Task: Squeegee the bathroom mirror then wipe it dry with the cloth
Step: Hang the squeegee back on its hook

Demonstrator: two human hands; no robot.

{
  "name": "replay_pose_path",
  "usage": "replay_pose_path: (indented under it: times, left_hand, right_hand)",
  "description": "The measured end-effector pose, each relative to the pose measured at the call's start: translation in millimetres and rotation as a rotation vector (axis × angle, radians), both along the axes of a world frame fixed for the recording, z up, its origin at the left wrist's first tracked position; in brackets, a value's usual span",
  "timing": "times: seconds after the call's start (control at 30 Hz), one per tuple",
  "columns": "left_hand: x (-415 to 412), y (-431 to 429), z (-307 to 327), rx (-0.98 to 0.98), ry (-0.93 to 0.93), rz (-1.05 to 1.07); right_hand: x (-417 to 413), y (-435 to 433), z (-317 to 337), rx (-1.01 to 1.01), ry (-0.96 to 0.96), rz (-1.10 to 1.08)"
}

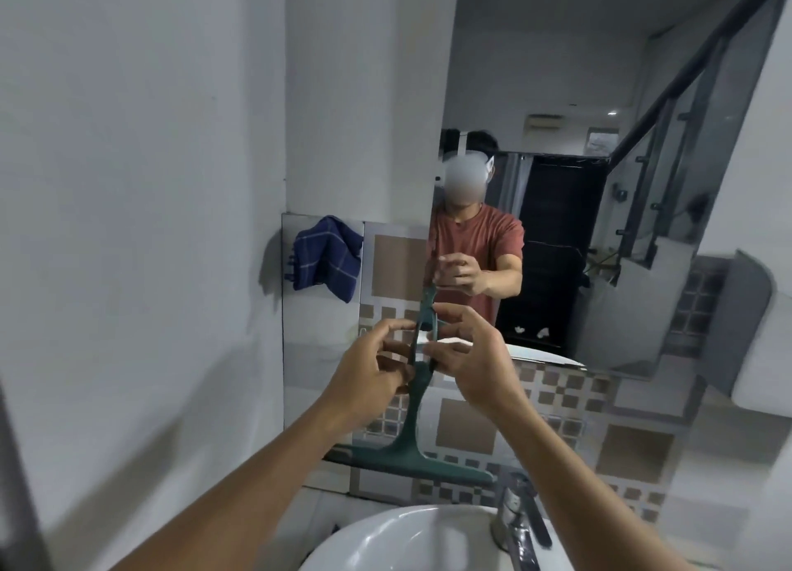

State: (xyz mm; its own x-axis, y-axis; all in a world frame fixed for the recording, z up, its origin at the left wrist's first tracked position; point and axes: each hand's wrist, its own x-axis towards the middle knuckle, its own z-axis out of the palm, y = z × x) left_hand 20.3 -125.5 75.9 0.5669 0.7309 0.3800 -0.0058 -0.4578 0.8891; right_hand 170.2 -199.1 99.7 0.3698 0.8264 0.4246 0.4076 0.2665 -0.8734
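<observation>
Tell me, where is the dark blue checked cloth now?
In the head view, the dark blue checked cloth hangs on the wall left of the mirror, above and left of both hands.

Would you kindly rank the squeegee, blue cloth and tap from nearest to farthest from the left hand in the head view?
1. Squeegee: handle held by the left hand.
2. Blue cloth: hanging up-left on the wall.
3. Tap: lower right, at the sink.

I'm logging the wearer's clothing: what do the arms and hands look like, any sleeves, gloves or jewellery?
Both forearms are bare to the frame edge. The left hand and right hand wear no gloves; no rings or watch show. The mirror reflection shows a short-sleeved reddish T-shirt.
</observation>
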Motion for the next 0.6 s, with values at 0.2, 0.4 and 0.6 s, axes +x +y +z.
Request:
replay_pose_path:
  times: [0.2, 0.4, 0.6]
  left_hand:
    - [-12, 37, -25, -0.007, 0.041, 0.096]
    - [-15, 75, -46, -0.002, 0.086, 0.149]
    - [-9, 110, -59, 0.073, 0.110, 0.216]
  right_hand:
    - [-9, 42, -32, -0.086, -0.055, 0.068]
    - [-14, 83, -51, -0.165, -0.097, 0.043]
    - [-17, 126, -65, -0.177, -0.122, -0.017]
